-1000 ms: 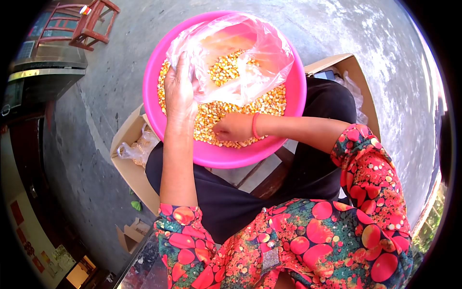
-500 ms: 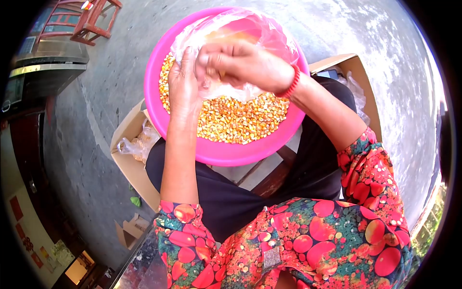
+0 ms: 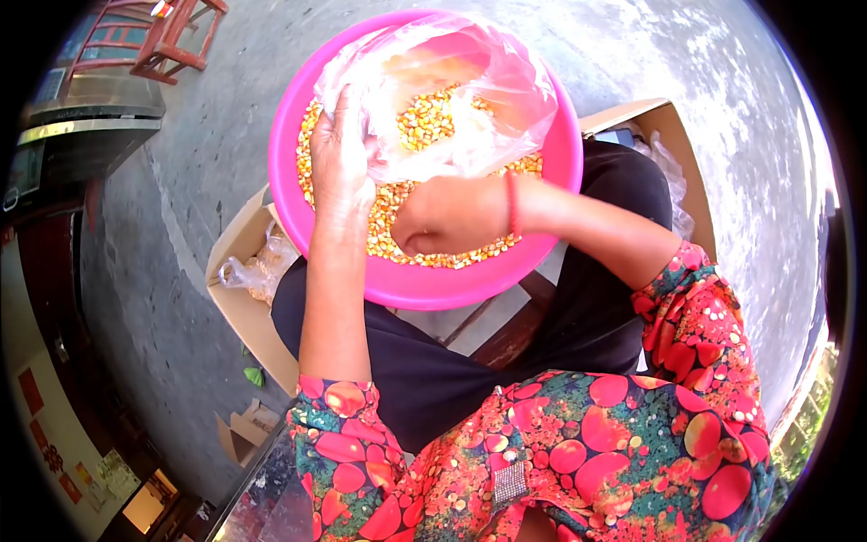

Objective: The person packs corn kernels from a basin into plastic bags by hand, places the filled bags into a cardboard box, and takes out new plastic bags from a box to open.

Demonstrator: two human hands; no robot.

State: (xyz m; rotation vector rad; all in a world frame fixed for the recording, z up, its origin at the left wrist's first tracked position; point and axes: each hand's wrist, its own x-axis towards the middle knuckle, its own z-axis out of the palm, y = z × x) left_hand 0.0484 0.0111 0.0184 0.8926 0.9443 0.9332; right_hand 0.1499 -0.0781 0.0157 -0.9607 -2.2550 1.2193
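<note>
A round pink basin [image 3: 433, 291] rests over my lap, with loose yellow corn kernels [image 3: 384, 221] spread across its bottom. Inside it, a clear plastic bag [image 3: 506, 99] lies with its mouth spread, and kernels show within or through it. My left hand [image 3: 340, 158] grips the bag's left edge between thumb and fingers. On the kernels at the near side of the basin is my right hand [image 3: 447, 217], with a red band at the wrist. Its fingers curl down into the corn, and whatever they hold is hidden.
Cardboard boxes stand on both sides of my legs, the left box [image 3: 239, 239] and the right box [image 3: 691, 172] each holding plastic bags. A red wooden chair [image 3: 172, 45] is at the upper left. A small open carton [image 3: 248, 432] lies at the lower left.
My right hand went from the kernels up to the bag beside my left hand, and is now back down on the kernels. My left hand has kept its hold on the bag.
</note>
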